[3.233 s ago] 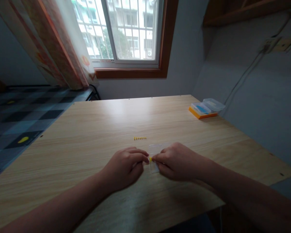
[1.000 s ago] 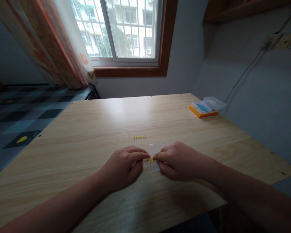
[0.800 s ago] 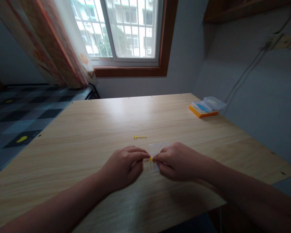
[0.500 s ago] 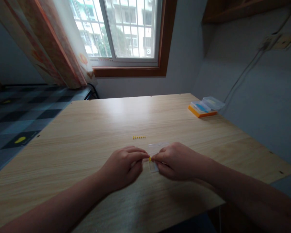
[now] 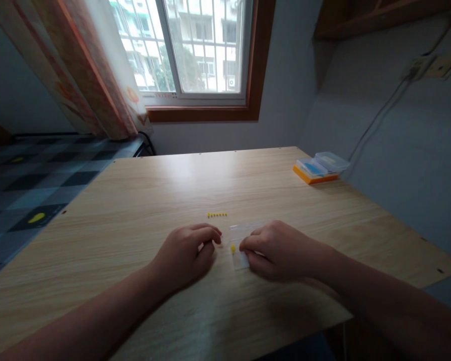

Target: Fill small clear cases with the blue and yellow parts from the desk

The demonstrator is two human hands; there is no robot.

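Note:
A small clear plastic piece [image 5: 241,260], perhaps a bag or a flat tray, lies on the table, partly covered by my right hand. On its left part sits a tiny yellow piece [image 5: 233,248]. My left hand [image 5: 191,250] is just left of it, with bent fingers, a gap between index finger and thumb, and nothing visible in it. My right hand [image 5: 272,248] rests over the right side of the plastic, thumb and fingers pressed together; what they hold, if anything, is hidden. Beyond the hands, several tiny yellow pieces [image 5: 217,215] form a short row.
The wooden table [image 5: 165,195] reaches toward the window [image 5: 206,50]. At its far right edge stands an open clear-lidded box [image 5: 328,163] on an orange base [image 5: 310,177]. A checked bed [image 5: 33,185] is at the left; a cable [image 5: 379,110] runs down the right wall.
My left hand has drawn back left from the tiny yellow piece, which stays on the plastic. The right fingertips have shifted slightly right, away from it. The view has moved slightly.

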